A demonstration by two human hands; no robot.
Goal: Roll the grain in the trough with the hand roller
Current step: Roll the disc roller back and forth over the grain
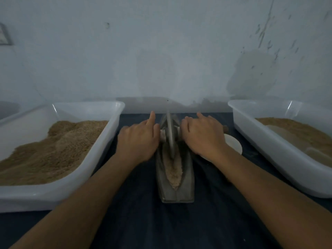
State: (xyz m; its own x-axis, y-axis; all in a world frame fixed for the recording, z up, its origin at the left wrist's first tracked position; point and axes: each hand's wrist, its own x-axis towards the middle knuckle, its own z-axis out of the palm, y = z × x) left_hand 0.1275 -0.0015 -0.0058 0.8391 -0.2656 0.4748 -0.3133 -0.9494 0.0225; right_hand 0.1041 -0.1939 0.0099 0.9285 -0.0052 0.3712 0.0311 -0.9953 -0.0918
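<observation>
A grey boat-shaped trough [186, 187] lies lengthwise on the dark cloth in front of me. Pale crushed grain [173, 170] fills its near half. A thin metal disc roller [170, 135] stands upright in the trough's far half, with an axle handle sticking out on each side. My left hand [138, 140] lies over the left handle, palm down, with the index finger stretched forward. My right hand [203, 135] lies over the right handle, palm down, fingers stretched forward. The wooden end of the right handle [225, 128] shows past my right hand.
A white plastic tub [100, 155] heaped with brown grain stands at the left. A second white tub [269, 146] with grain stands at the right. A small white dish [233, 143] sits beside my right hand. A pale wall rises just behind the trough.
</observation>
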